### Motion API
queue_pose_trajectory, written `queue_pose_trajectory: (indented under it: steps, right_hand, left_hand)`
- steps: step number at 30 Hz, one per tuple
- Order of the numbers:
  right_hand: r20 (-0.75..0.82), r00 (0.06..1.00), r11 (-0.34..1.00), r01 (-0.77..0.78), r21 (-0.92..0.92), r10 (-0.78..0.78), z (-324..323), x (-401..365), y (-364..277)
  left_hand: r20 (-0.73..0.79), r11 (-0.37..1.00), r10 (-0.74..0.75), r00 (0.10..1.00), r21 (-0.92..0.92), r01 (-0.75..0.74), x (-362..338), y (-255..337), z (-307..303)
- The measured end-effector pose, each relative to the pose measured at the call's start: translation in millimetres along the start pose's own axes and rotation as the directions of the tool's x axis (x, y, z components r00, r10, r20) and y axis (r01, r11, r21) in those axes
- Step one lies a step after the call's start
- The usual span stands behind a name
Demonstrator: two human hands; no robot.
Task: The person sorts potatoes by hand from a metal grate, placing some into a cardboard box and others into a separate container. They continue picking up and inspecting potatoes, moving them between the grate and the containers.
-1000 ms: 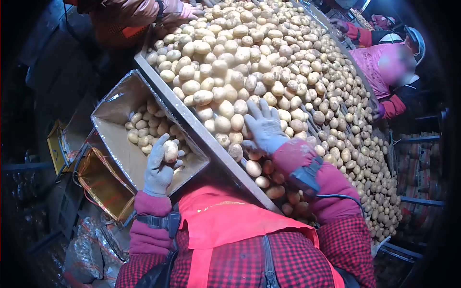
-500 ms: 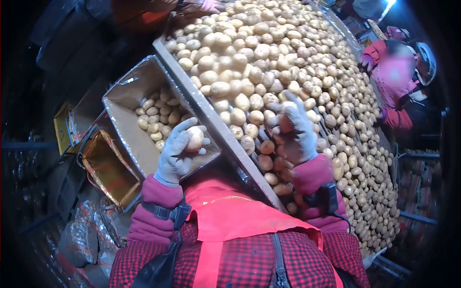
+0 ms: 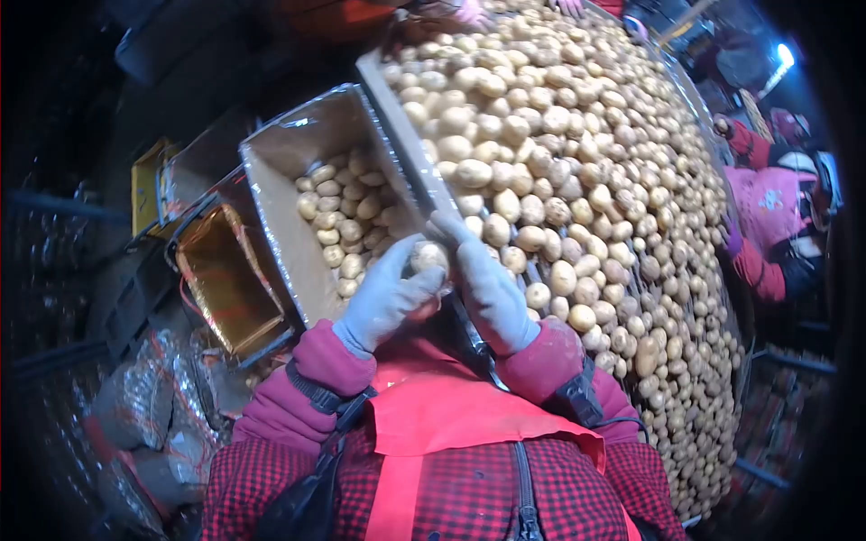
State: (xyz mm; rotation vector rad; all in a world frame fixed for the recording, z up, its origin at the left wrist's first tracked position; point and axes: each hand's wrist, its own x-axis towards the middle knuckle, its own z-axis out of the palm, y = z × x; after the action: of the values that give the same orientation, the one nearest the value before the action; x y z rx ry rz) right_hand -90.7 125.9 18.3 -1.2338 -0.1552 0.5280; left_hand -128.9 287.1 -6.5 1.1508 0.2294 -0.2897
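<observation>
1. A pale potato (image 3: 428, 258) sits in the grip of the left hand, in front of the person, near the worktop's edge and the near corner of a lined box.
2. The left hand (image 3: 386, 293), in a grey-blue glove, has its fingers and thumb curled round that potato, its top face showing.
3. The right hand (image 3: 492, 288), gloved alike, is just beside it, fingers extended and close together along the worktop's edge; its palm is hidden, so I cannot tell whether it has hold of anything.
4. A reddish patch shows below the held potato, too blurred to name.
5. The lined box (image 3: 280, 207) stands left of the worktop, with a heap of potatoes (image 3: 348, 231) inside.
6. The worktop (image 3: 406, 135) has a raised rim on this side and carries a broad spread of potatoes (image 3: 564, 278).
7. Left of the lined box stands a gold-lined container (image 3: 230, 284); bulging bags (image 3: 135, 406) lie below it.
8. Across the worktop, at the right, is a co-worker in pink (image 3: 767, 203); another person's hand (image 3: 472, 13) shows at the top edge.
</observation>
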Motion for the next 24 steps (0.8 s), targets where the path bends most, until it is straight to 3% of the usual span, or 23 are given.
queue_pose_trajectory:
  steps: [1,2,3,5,6,9,13,14,16,19,21,23,24]
  right_hand:
    - [0.085,0.994,0.950,0.093,-0.300,-0.071,1,0,-2]
    - [0.129,0.984,0.870,0.173,-0.462,-0.126,3,2,-3]
    - [0.182,0.967,0.754,0.254,-0.605,-0.179,5,4,-3]
    - [0.149,0.988,0.895,0.101,-0.434,-0.039,4,7,5]
    - [0.108,0.994,0.934,0.029,-0.357,0.010,4,9,10]
    - [0.058,0.977,0.979,-0.205,-0.017,0.205,-2,11,24]
    - [0.053,0.945,0.945,-0.318,-0.076,0.323,-16,6,46]
    - [0.050,0.929,0.931,-0.366,-0.013,0.366,-15,6,48]
    - [0.088,0.919,0.923,-0.385,-0.019,0.385,-12,5,44]
    - [0.114,0.907,0.913,-0.407,-0.016,0.406,-13,8,43]
    - [0.118,0.897,0.904,-0.426,-0.028,0.426,-14,9,44]
    - [0.138,0.896,0.905,-0.425,-0.012,0.423,-14,9,45]
    - [0.149,0.895,0.906,-0.424,-0.004,0.420,-13,9,45]
  left_hand:
    - [0.006,1.000,0.011,1.000,0.004,-0.011,0,-3,-4]
    - [-0.072,0.997,-0.031,0.997,0.061,0.036,-7,7,-3]
    - [-0.065,0.999,-0.029,0.997,-0.016,0.028,-7,-1,-13]
    - [-0.047,0.985,-0.015,0.999,-0.175,0.007,-4,-10,-31]
    - [-0.084,0.984,0.051,0.995,-0.168,-0.065,-7,-13,-38]
    - [-0.046,0.956,0.038,0.998,-0.289,-0.050,-22,-18,-78]
    - [-0.197,0.944,0.071,0.978,-0.305,-0.130,-38,-20,-107]
    - [-0.235,0.952,0.073,0.969,-0.274,-0.138,-45,-11,-107]
    - [-0.314,0.964,0.242,0.918,-0.033,-0.266,-57,-13,-121]
    - [-0.493,0.938,0.234,0.838,-0.111,-0.327,-70,-22,-149]
    - [-0.707,0.941,0.249,0.663,0.015,-0.337,-81,-11,-157]
    - [-0.785,0.917,0.100,0.611,-0.166,-0.363,-88,-4,-179]
    - [-0.834,0.933,0.089,0.544,-0.122,-0.339,-92,-9,-193]
